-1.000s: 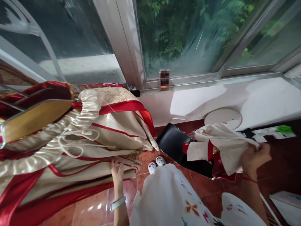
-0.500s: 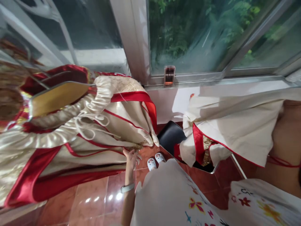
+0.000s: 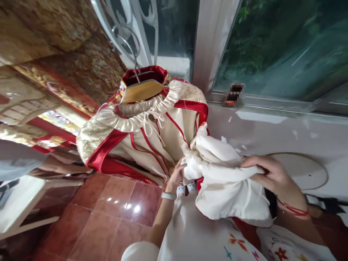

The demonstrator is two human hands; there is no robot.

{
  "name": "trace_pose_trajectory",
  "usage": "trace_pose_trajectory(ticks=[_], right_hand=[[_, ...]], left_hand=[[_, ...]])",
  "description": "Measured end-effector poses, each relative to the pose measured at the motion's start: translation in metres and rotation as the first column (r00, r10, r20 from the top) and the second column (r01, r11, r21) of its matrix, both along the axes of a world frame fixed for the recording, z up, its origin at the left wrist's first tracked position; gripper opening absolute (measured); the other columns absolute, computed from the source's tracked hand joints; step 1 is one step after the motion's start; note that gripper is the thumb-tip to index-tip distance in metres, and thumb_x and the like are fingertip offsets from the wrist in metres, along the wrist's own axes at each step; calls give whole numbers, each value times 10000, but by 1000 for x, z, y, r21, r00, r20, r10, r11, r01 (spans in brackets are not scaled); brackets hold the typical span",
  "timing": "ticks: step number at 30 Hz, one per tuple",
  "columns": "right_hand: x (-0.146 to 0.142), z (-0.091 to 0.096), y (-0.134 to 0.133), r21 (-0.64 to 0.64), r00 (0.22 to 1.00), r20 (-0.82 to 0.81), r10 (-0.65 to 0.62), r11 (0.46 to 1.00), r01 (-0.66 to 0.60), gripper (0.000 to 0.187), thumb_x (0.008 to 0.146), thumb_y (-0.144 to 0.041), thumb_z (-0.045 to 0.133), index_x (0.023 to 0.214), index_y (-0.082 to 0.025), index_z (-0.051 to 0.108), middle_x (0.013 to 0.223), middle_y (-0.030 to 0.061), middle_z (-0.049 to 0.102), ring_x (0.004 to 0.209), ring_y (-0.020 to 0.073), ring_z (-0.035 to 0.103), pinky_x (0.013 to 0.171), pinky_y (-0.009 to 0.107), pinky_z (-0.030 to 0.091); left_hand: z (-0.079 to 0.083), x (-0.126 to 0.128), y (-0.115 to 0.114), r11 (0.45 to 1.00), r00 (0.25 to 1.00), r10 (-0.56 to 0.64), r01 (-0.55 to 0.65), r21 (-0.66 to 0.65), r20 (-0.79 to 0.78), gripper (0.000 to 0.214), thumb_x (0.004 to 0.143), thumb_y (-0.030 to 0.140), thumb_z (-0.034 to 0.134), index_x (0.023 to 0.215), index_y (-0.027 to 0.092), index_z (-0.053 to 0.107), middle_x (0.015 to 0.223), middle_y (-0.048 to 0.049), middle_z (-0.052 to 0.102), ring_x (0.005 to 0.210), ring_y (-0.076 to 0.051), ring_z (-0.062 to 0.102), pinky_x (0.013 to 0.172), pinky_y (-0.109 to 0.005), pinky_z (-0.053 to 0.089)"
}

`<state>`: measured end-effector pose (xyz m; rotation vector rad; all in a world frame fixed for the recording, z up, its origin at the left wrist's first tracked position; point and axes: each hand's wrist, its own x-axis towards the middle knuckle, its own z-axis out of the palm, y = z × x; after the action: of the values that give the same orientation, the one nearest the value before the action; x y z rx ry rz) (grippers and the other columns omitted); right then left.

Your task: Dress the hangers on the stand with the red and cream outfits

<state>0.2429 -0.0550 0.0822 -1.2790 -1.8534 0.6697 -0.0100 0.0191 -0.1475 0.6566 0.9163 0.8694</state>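
Observation:
A cream garment with red trim [image 3: 228, 188] is bunched up in front of me, held between both hands. My right hand [image 3: 268, 174] pinches its upper edge on the right side. My left hand [image 3: 177, 174], with a white band on the wrist, grips the bundle's left end, next to the hem of a cream and red robe [image 3: 152, 134]. That robe hangs on a wooden hanger [image 3: 141, 90] whose metal hook reaches up to a white window grille. My white slippers [image 3: 186, 187] show below the bundle.
More gold and red garments [image 3: 54, 72] hang at the upper left. A white ledge [image 3: 272, 134] runs under the window, with a round white disc [image 3: 304, 170] leaning against it. Red floor tiles [image 3: 108, 214] lie below. A white table edge [image 3: 19, 203] stands at the far left.
My right hand has lifted the small cream garment from the black chair and brought it in front of me. My left hand left the hanging robe's hem and took hold of the bundle. My view swung left.

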Motion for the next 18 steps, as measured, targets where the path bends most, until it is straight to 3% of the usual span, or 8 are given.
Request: trace_pose_trajectory(ticks=[2,5,7,9,11,12,14,18], right_hand=[[3,-22,8,-171,998,48,39,985,-30,59,843,-270,650,841,-220,682,720,-4,685,588,142,593,526,231,445],[13,-75,25,-267,975,16,-223,938,219,121,813,-299,620,867,-201,664,797,4,684,738,169,613,665,245,486],[22,-115,40,-285,869,-110,-483,853,438,190,740,-355,655,852,-201,651,788,6,672,769,183,601,687,260,483],[31,-151,54,-417,664,-305,-682,723,551,278,648,-414,706,813,-205,627,740,-2,653,716,173,587,640,255,478],[39,-177,66,-557,481,-423,-768,639,531,334,574,-419,754,794,-208,618,727,-11,653,678,160,591,609,247,488],[42,-187,70,-598,430,-452,-782,623,504,348,551,-407,774,793,-209,620,736,-14,662,674,154,602,604,242,497],[47,-199,75,-629,407,-468,-785,619,471,364,529,-376,803,805,-213,632,760,-17,683,683,149,626,601,230,514],[53,-211,79,-683,436,-439,-786,607,407,336,534,-316,821,798,-221,636,742,-7,705,657,163,652,561,237,531]], left_hand=[[19,-25,2,996,996,85,-85,2,-11,472,646,302,749,1112,260,687,1187,-72,710,1089,-268,655,946,-347,505],[55,-67,13,965,955,240,-214,152,-176,530,646,282,805,1153,238,657,1060,-20,710,917,-175,650,809,-254,507],[81,-90,26,916,888,346,-248,316,-303,498,634,290,838,1095,201,671,947,-4,690,834,-140,624,738,-218,494],[107,-105,39,867,840,407,-233,439,-358,504,643,331,848,1090,182,666,867,3,668,759,-131,612,675,-217,496],[128,-112,48,834,836,425,-213,508,-347,531,670,375,837,1124,174,649,838,1,662,698,-127,610,619,-221,502],[138,-112,50,824,843,425,-209,527,-330,535,680,387,831,1132,171,643,833,-2,662,676,-123,608,597,-218,502],[153,-109,52,804,856,425,-209,556,-293,515,702,387,824,1130,166,644,822,-5,659,648,-107,605,568,-199,495],[175,-95,53,748,856,459,-227,624,-239,487,748,362,812,1157,175,627,751,15,629,600,-90,593,541,-176,482]])
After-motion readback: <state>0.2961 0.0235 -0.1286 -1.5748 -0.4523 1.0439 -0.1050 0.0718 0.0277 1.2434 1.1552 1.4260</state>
